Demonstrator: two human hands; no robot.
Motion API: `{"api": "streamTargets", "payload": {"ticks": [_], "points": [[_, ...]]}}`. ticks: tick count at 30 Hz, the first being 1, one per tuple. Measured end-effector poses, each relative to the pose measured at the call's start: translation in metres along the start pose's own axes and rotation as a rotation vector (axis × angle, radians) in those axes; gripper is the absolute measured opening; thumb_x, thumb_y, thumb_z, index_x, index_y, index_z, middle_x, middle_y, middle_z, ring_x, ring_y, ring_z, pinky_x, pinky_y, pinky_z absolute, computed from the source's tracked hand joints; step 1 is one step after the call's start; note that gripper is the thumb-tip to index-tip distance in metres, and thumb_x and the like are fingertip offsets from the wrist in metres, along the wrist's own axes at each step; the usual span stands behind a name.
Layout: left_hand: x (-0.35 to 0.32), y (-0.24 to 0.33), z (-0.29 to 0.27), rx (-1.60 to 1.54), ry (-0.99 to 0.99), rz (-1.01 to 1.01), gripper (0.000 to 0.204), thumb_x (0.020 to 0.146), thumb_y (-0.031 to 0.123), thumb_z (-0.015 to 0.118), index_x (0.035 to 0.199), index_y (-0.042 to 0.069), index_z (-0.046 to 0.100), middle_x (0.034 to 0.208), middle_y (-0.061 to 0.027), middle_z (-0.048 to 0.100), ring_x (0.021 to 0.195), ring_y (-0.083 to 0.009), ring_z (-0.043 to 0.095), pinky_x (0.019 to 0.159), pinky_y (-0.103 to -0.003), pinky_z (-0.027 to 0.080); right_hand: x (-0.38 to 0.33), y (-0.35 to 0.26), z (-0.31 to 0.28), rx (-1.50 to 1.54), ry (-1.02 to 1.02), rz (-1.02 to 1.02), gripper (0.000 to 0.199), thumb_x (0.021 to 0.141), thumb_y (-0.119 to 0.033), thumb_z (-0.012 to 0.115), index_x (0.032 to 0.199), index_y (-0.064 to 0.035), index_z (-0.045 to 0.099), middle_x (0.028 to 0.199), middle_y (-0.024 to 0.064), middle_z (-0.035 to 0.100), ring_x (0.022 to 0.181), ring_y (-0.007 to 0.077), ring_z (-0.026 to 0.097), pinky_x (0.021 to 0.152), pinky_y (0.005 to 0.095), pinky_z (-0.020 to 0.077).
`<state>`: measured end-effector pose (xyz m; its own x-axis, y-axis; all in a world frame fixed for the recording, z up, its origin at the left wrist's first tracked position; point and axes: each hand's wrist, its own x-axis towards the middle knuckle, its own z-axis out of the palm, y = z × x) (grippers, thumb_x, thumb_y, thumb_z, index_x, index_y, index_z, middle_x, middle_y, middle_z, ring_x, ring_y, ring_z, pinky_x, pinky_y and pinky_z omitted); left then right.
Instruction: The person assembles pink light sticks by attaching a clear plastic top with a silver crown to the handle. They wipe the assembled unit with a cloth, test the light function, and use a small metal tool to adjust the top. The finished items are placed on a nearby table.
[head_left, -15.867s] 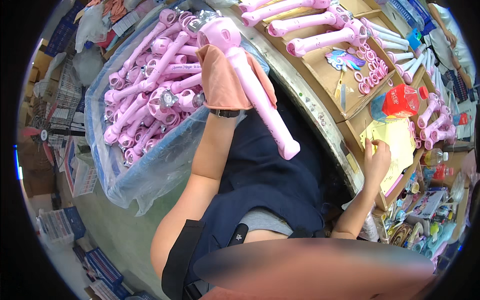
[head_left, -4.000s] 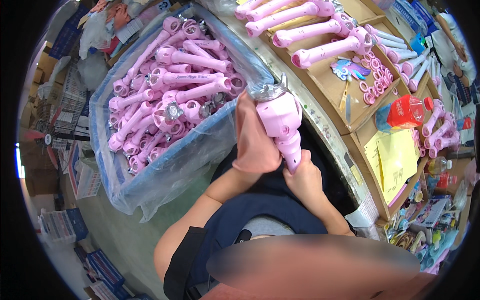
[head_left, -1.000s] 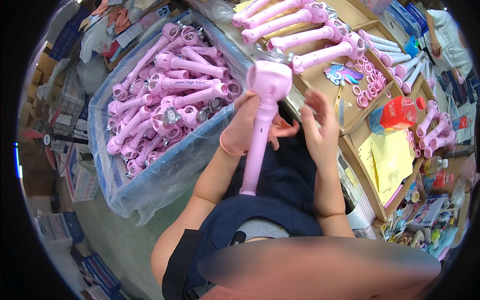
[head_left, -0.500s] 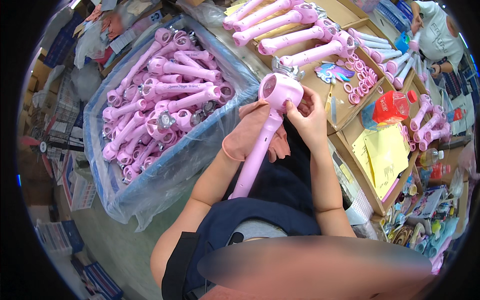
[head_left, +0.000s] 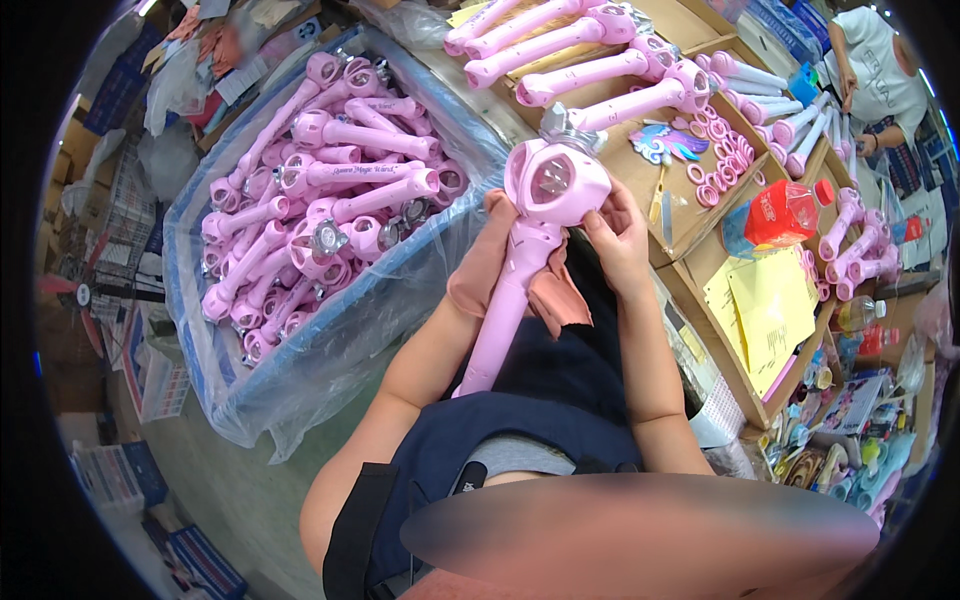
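Note:
A pink toy wand (head_left: pixel 508 300) stands tilted in front of me, its round head with clear windows up and a silver ornament on top. My left hand (head_left: pixel 498 206) supports it just below the head, mostly hidden by a salmon-coloured cloth (head_left: pixel 562 293) that hangs on both sides of the handle. My right hand (head_left: pixel 620 236) is closed on the right side of the wand's head, thumb against its lower edge. The handle's lower end reaches my dark apron (head_left: pixel 540 425).
At left, a blue plastic-lined crate (head_left: pixel 330 345) is heaped with pink wands. More wands (head_left: pixel 600 75) lie on the cardboard-edged bench, near pink rings (head_left: pixel 722 165), a red-labelled bottle (head_left: pixel 775 215) and yellow papers (head_left: pixel 770 310). A person (head_left: pixel 875 75) works at the far right.
The wand has turned about its length, so a clear window now faces me. My right fingers have shifted from the front of the head to its right side.

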<state>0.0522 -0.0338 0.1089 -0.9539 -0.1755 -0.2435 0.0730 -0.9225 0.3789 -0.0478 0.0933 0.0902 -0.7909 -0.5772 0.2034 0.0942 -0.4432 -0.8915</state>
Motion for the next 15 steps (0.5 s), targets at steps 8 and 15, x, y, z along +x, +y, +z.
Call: {"api": "streamTargets", "payload": {"ticks": [8,15], "points": [[0.008,0.013,-0.015,0.297,-0.249,0.013,0.032,0.1,0.033,0.055,0.116,0.006,0.054,0.095,-0.0158,0.065,0.071,-0.0221,0.064,0.06,-0.031,0.055,-0.005,0.001,-0.004,-0.138,0.101,-0.088,0.058,0.093,-0.009,0.063,0.143,0.0044,0.038,0.142,0.0151,0.047,0.131,0.0231,0.048,0.108,0.0374,0.04],[0.011,0.019,-0.037,0.007,-0.287,-0.523,0.048,0.1,0.042,0.044,0.11,-0.004,0.054,0.092,-0.0245,0.063,0.076,-0.0332,0.066,0.063,-0.041,0.055,0.0,-0.021,0.02,-0.504,0.151,-0.06,0.084,0.081,-0.023,0.08,0.143,0.0065,0.033,0.143,0.0257,0.044,0.131,0.0305,0.049,0.102,0.0413,0.0459]]}}
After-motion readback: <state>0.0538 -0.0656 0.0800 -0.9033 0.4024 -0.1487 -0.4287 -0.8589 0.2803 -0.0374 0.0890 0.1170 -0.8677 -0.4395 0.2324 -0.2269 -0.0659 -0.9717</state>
